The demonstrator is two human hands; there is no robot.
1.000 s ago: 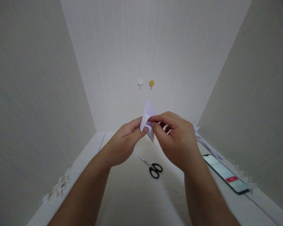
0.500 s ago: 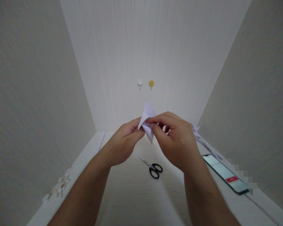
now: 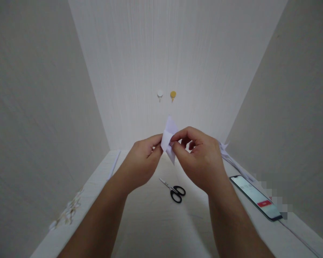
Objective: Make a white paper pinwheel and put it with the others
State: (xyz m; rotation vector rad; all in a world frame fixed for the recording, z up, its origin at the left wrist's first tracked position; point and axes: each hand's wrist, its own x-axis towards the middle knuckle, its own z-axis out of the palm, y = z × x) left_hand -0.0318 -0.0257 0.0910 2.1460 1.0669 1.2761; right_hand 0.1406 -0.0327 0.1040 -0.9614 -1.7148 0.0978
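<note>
A small piece of folded white paper (image 3: 169, 133) is held in the air above the table, between both my hands. My left hand (image 3: 142, 163) pinches its left side with thumb and fingertips. My right hand (image 3: 199, 157) pinches its right side, thumb below and forefinger on top. One pointed corner sticks up and another points down between the hands. Most of the paper's middle is hidden by my fingers.
Black-handled scissors (image 3: 174, 191) lie on the white table (image 3: 150, 222) below my hands. A lit phone (image 3: 255, 197) with a cable lies at the right edge. More white paper pieces (image 3: 228, 154) lie at the back right. Two round wall hooks (image 3: 166, 95) hang ahead.
My fingers have shifted their grip on the paper slightly, and my right forefinger has lifted higher. The hands stay in the same place.
</note>
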